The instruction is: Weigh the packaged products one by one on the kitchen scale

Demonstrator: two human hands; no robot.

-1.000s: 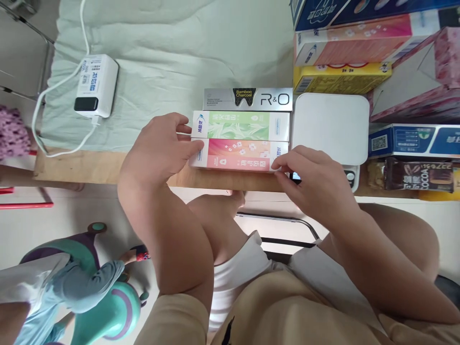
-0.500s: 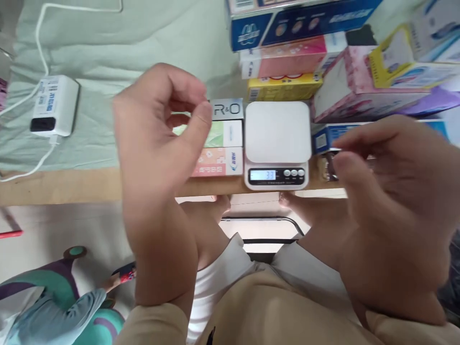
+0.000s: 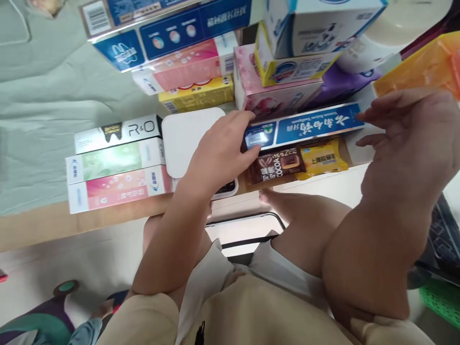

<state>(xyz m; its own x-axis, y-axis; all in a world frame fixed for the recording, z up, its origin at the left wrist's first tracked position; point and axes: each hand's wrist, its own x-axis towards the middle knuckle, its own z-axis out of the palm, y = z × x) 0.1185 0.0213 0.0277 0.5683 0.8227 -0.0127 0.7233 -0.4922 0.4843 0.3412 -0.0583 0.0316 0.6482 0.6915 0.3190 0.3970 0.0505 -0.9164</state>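
Note:
A blue toothpaste box (image 3: 318,123) lies lengthwise between my hands. My left hand (image 3: 226,146) reaches over the white digital scale (image 3: 189,139), thumb and fingers apart around the box's left end; I cannot tell if they touch it. At the other end, my right hand (image 3: 413,129) has its fingers spread, fingertips by the box's edge. Directly in front of the box lie a brown cocoa snack packet (image 3: 276,165) and a yellow snack packet (image 3: 323,158). My left hand and wrist cover much of the scale's display.
Left of the scale, a white R&O box (image 3: 118,134), a green box (image 3: 115,160) and a pink box (image 3: 118,188) lie side by side. Behind stand a yellow box (image 3: 197,93), a pink box (image 3: 276,93) and stacked blue boxes (image 3: 172,36). An orange package (image 3: 424,67) is at right.
My view has turned right. My left hand has moved from above the left boxes across the scale to the toothpaste box's left end; my right hand has moved to its right end.

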